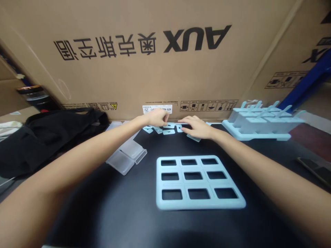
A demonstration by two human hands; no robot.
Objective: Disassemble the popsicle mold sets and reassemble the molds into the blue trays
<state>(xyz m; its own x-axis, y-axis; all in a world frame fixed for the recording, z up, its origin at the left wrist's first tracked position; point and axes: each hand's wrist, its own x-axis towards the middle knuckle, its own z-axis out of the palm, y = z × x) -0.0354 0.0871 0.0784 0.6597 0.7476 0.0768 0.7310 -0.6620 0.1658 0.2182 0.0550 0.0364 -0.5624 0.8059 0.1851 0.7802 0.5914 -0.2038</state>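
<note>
A pale blue tray (199,204) with nine rectangular slots lies flat on the black table (129,213) in front of me. Behind it, several small pale blue lid pieces (168,132) are scattered near the cardboard box. My left hand (158,117) hovers over them with fingers curled and pinched; whether it holds a piece is hidden. My right hand (197,127) rests flat, fingers spread, on the pieces beside it, one piece (193,138) peeking out beneath the palm.
A large brown cardboard box (155,69) walls off the back. A second blue mould with sticks (261,124) stands at right. Clear plastic covers (128,155) lie left of the tray, a black bag (46,137) at far left, a phone (314,168) at the right edge.
</note>
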